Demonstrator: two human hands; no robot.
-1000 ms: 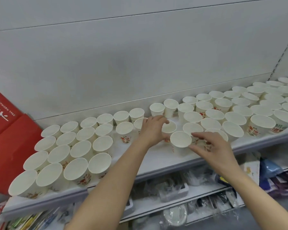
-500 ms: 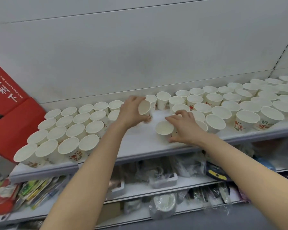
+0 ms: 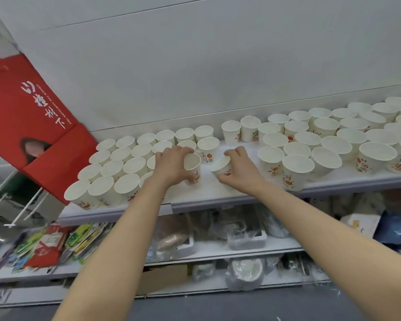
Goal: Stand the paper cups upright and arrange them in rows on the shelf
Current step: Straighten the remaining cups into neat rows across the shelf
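Note:
Several white paper cups with red and green print stand upright in rows on the white shelf (image 3: 218, 195). One block of cups (image 3: 120, 167) fills the left part and another block of cups (image 3: 329, 140) the right. In the gap between them my left hand (image 3: 171, 166) grips a cup (image 3: 192, 165) at the right edge of the left block. My right hand (image 3: 239, 169) holds another cup (image 3: 221, 166), tilted to the left, just above the shelf. One upright cup (image 3: 208, 147) stands right behind both hands.
A red paper bag (image 3: 33, 126) with white lettering leans at the shelf's left end. The white back panel (image 3: 218, 66) rises behind the cups. Lower shelves (image 3: 218, 249) hold plastic-wrapped goods, foam trays and colourful packets.
Both hands moved left with their cups, toward the right edge of the left block. The right hand's cup went from standing upright to tilted. The camera view shifted left.

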